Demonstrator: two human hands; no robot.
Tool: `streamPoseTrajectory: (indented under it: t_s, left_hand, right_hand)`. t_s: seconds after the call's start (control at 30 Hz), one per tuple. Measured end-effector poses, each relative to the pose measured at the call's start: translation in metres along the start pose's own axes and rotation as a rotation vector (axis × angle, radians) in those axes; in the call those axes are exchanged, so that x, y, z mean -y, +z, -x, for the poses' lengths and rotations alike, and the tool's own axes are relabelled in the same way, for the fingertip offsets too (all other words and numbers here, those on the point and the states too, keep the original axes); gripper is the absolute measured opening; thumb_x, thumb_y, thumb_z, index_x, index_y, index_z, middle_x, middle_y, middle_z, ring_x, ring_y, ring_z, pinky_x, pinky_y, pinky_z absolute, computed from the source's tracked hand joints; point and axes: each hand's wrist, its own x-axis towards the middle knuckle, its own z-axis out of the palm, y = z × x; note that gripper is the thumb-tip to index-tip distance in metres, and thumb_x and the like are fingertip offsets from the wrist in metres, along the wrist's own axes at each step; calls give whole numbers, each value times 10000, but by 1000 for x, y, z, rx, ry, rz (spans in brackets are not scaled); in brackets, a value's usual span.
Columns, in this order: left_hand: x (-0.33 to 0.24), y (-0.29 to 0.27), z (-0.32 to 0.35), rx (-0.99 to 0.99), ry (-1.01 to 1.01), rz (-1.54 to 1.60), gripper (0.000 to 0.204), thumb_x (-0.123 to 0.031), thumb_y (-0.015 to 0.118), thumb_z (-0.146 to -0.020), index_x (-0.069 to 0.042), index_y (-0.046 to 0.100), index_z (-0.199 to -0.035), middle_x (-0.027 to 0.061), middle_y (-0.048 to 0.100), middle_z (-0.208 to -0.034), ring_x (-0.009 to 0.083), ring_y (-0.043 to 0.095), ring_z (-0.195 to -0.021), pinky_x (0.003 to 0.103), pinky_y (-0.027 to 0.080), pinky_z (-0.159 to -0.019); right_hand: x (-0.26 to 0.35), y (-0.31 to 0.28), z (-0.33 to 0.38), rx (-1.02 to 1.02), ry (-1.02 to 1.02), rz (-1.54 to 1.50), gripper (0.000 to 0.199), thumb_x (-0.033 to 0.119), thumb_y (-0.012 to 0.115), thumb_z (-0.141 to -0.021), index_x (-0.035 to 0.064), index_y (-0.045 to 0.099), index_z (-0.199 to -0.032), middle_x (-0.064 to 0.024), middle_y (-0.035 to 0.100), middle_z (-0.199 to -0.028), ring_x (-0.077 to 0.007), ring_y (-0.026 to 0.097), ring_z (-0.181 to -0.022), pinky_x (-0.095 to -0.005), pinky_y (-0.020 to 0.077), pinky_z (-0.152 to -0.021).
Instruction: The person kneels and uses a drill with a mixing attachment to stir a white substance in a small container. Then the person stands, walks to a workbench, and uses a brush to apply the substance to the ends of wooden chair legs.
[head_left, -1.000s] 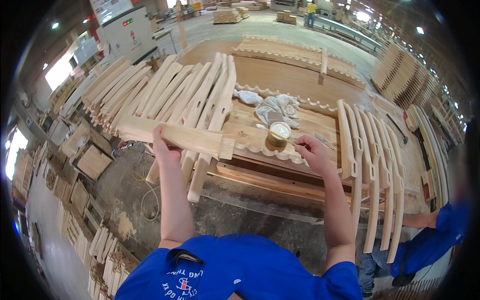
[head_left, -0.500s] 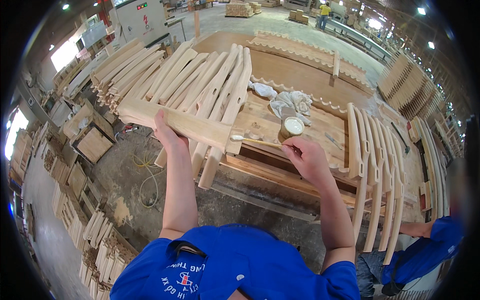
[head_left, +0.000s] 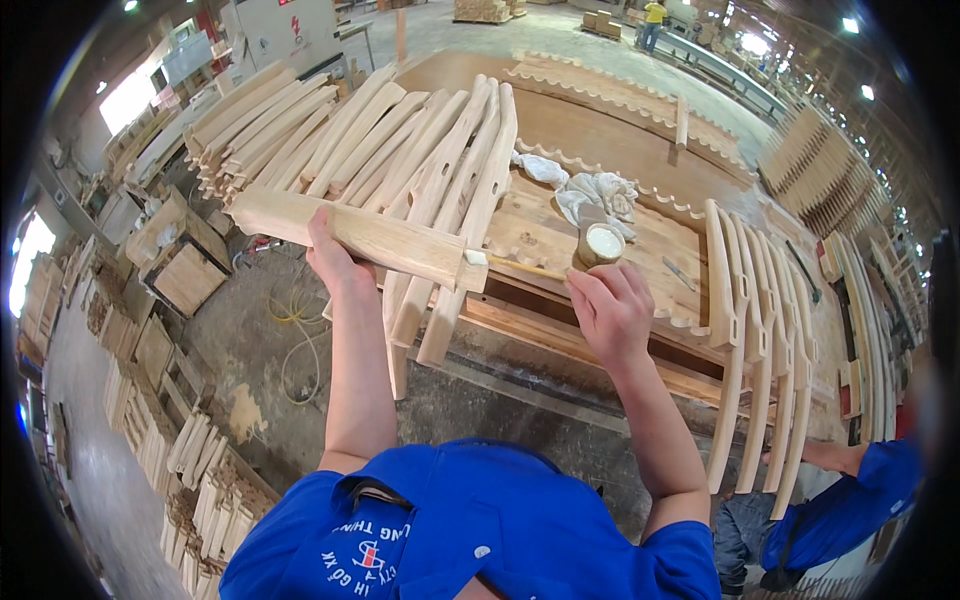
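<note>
My left hand (head_left: 335, 262) grips a pale, thick wooden piece (head_left: 360, 233) from below and holds it level in front of me. Its right end has a cut tenon (head_left: 474, 270). My right hand (head_left: 612, 308) holds a thin stick-like brush (head_left: 528, 268) whose tip touches that tenon end. A small round tub of white glue (head_left: 602, 243) stands on the wooden bench just beyond my right hand.
Curved wooden chair parts (head_left: 440, 180) lean in a row over the bench's left side, and more (head_left: 762, 330) hang over its right. White rags (head_left: 598, 192) lie on the bench (head_left: 540, 235). Stacked wood parts (head_left: 150, 330) line the floor at left. Another person in blue (head_left: 850, 500) is at lower right.
The view has shifted closer. My right hand left the glue tub and brought the brush to the tenon end of the piece, which my left hand still holds.
</note>
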Motion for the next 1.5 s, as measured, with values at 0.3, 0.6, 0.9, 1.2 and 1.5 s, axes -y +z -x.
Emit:
streamPoseTrajectory:
  t_s: [0.3, 0.6, 0.9, 1.2, 1.5]
  left_hand:
    - [-11, -6, 3, -57, 8, 35, 500, -291, 639, -782, -1, 431, -1133, 137, 508, -1100, 250, 542, -994, 410, 488, -833]
    - [-22, -21, -4, 31, -1, 17, 563, -319, 637, -776, 5, 420, -1183, 147, 505, -1101, 266, 533, -1007, 403, 474, -861]
    - [-28, -29, -7, 75, -116, -97, 559, -436, 522, -827, -42, 440, -1216, 140, 502, -1166, 297, 522, -1064, 445, 459, -890]
    - [-27, -28, -5, 80, -152, -120, 545, -416, 520, -830, -56, 438, -1230, 144, 492, -1181, 305, 516, -1075, 486, 461, -889]
    - [-27, -26, 4, 110, -145, -115, 542, -399, 507, -844, -43, 417, -1242, 149, 485, -1185, 305, 514, -1078, 484, 465, -896]
  right_hand:
    - [12, 3, -4, -7, -27, 28, 124, 94, 703, -701, 118, 645, -809, 3, 555, -735, -183, 522, -673, -318, 398, -582]
    - [28, -23, 2, 44, 29, -94, 120, 87, 704, -694, 103, 639, -793, -2, 568, -726, -186, 533, -664, -311, 421, -587]
    - [32, -18, -15, 90, 55, 11, 70, 122, 674, -724, 109, 613, -757, -12, 562, -698, -204, 557, -690, -326, 444, -601]
    - [41, -10, -2, 71, -34, 69, 53, 135, 595, -666, 140, 545, -680, 11, 508, -708, -159, 520, -719, -294, 397, -610]
    - [41, -10, -3, 63, -70, 126, 41, 143, 591, -667, 148, 555, -686, 16, 503, -716, -153, 505, -710, -288, 387, -613]
